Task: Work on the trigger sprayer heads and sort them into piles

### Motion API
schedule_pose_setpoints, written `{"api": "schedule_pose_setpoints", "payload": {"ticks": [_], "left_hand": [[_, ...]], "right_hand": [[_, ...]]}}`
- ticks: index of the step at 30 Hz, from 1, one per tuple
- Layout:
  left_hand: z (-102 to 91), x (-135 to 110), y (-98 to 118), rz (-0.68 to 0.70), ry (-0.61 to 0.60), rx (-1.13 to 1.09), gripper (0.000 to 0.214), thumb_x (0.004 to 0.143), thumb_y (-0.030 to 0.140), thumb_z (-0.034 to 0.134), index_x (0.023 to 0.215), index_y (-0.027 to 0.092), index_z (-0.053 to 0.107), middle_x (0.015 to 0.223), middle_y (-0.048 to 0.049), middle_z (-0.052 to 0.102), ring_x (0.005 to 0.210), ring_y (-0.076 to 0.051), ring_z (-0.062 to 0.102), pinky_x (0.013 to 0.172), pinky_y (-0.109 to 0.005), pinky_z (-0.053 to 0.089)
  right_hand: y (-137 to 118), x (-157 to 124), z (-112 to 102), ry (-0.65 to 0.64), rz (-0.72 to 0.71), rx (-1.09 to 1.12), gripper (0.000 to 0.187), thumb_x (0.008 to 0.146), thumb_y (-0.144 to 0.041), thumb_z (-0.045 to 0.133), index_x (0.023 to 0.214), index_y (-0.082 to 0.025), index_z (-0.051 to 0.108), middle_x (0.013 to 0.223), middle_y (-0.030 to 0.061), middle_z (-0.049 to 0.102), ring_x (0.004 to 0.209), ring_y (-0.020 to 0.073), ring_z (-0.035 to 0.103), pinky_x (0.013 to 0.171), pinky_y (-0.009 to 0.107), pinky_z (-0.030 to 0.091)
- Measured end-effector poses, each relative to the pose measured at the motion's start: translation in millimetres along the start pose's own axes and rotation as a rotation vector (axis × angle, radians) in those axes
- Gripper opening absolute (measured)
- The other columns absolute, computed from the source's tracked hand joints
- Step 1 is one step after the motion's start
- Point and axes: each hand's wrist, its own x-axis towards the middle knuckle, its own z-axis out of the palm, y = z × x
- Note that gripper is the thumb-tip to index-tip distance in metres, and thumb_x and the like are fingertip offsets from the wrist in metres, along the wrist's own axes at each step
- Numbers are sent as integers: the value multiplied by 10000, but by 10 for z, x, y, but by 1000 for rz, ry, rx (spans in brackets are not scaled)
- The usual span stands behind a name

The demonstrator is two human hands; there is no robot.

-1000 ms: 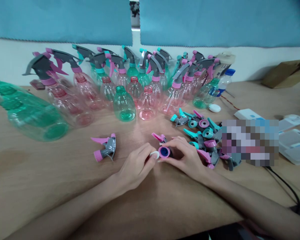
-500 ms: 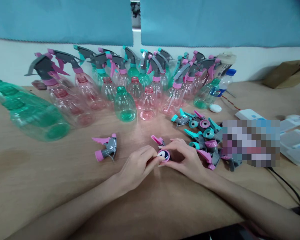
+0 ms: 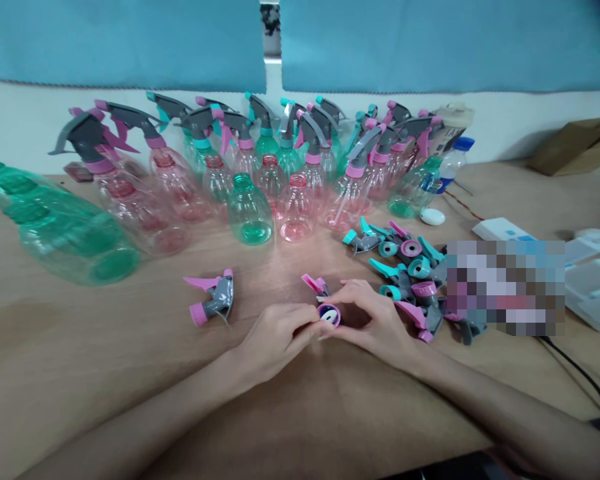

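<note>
Between my hands is a trigger sprayer head (image 3: 329, 315) with a pink collar and pink trigger. Its collar opening faces up toward me, and a white disc with a small dark hole shows inside. My left hand (image 3: 283, 335) is closed, with thumb and fingertips pinching the collar's left side. My right hand (image 3: 380, 321) grips the same head from the right, thumb and fingers around the collar. Part of the grey body is hidden by my fingers. Left of my hands, a second pink and grey sprayer head (image 3: 214, 298) lies on the table.
A pile of sprayer heads (image 3: 410, 270) in pink, teal and grey lies to my right, beside a blurred patch. Behind stand several pink and green bottles, including an uncapped green bottle (image 3: 251, 212). Green bottles (image 3: 75, 230) are at left, a white box (image 3: 505, 230) at right.
My left fingertips have shifted slightly down and outward on the collar, so more of the white disc shows. The sprayer head stays held in both hands.
</note>
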Motion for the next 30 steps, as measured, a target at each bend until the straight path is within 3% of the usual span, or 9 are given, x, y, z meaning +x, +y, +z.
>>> {"api": "schedule_pose_setpoints", "payload": {"ticks": [4, 8, 12, 14, 16, 30], "left_hand": [[-9, 10, 3, -47, 28, 14, 406, 972, 358, 419, 635, 160, 530, 563, 48, 497, 493, -78, 456, 489, -197, 340], [-14, -8, 18, -70, 158, 69, 360, 937, 367, 499, 639, 168, 464, 561, 59, 444, 483, -79, 401, 472, -206, 327], [-17, -36, 41, 104, 299, 122, 161, 908, 281, 555, 794, 169, 534, 747, -12, 542, 688, -137, 510, 623, -258, 448], [-16, -38, 49, 212, 283, 138, 73, 889, 231, 561, 929, 170, 568, 883, -56, 601, 822, -176, 543, 733, -319, 483], [-15, -30, 53, 246, 231, 146, 160, 858, 226, 581, 1009, 174, 575, 960, -73, 634, 879, -199, 554, 782, -362, 493], [6, -22, 54, 284, 203, 160, 217, 812, 241, 605, 1021, 185, 602, 1018, -70, 690, 882, -200, 597, 785, -362, 513]], "right_hand": [[-13, 1, 7, 11, 16, 18, 284, 733, -360, 749, 954, -239, 619, 867, 12, 711, 827, 203, 656, 939, 464, 433], [-14, 0, -5, 4, 39, 36, 315, 710, -371, 766, 960, -241, 624, 883, 12, 717, 834, 205, 655, 943, 463, 430], [-15, 2, -26, 20, 76, 54, 294, 734, -366, 749, 970, -236, 629, 901, 15, 718, 858, 208, 644, 908, 439, 444], [-12, 3, -31, 12, 77, 56, 277, 751, -349, 738, 979, -236, 628, 914, 13, 716, 866, 202, 640, 893, 425, 448], [-4, 3, -33, 3, 74, 49, 272, 752, -334, 739, 981, -241, 627, 919, 12, 716, 872, 202, 637, 908, 428, 440], [30, -8, -31, 8, 74, 30, 261, 748, -336, 739, 964, -246, 625, 920, 13, 717, 876, 210, 635, 899, 440, 450]]}}
